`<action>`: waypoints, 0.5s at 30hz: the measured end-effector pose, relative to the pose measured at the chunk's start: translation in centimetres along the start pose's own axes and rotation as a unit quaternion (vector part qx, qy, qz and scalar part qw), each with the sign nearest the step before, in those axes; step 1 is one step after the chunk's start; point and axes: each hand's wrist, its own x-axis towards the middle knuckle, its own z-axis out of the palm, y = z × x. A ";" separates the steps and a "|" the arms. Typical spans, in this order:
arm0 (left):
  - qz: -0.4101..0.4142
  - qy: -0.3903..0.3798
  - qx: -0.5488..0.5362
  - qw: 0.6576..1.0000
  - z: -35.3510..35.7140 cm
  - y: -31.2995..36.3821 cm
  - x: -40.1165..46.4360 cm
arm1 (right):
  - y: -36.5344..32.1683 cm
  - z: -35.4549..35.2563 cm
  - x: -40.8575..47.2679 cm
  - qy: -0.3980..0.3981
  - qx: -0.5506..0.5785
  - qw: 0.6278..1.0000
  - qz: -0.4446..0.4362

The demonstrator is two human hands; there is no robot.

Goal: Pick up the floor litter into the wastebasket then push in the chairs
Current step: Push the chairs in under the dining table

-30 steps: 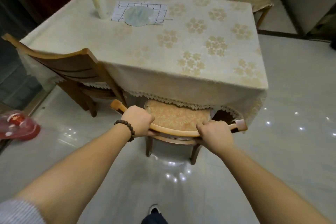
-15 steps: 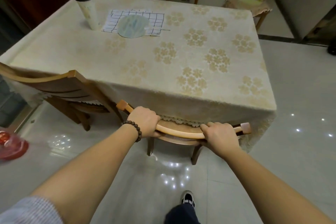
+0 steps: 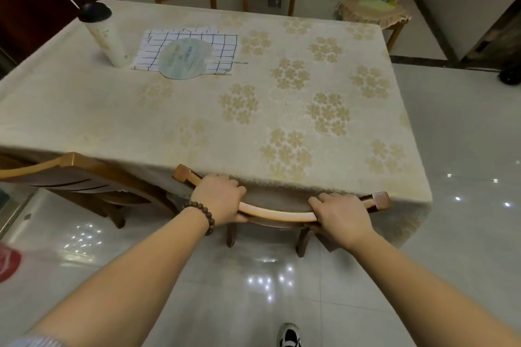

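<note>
A tall bottle (image 3: 103,36) stands beside a checked cloth (image 3: 197,45); a round, perhaps paper, disc (image 3: 184,58) lies on it.

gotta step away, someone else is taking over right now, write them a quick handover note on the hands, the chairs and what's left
Left hand and right hand both grip the top rail of the near chair.
That chair's seat is under the table, its top rail at the tablecloth edge; looks pushed in or nearly so.
The second chair, on the left, stands angled at the table corner, not pushed in.
No litter shows on the visible floor; a red object is cut off at the left edge, unclear what.
Left: let go, push in the second chair.
</note>
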 end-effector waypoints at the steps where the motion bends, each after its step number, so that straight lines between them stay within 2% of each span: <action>1: 0.000 0.006 -0.005 1.000 0.0 0.0 -0.1 | 0.0 0.2 0.0 -0.002 -0.009 1.000 0.003; 4: -0.005 0.025 -0.021 0.999 0.0 0.1 -0.4 | -0.3 0.7 0.0 0.017 0.000 1.000 0.017; 8: -0.011 0.048 -0.021 0.999 -0.1 0.5 -0.7 | -0.8 0.6 -0.2 0.082 0.007 0.995 0.050; 15: -0.142 0.025 -0.123 0.982 -0.3 2.5 -3.1 | -1.4 -0.3 -2.9 0.070 0.074 0.989 0.105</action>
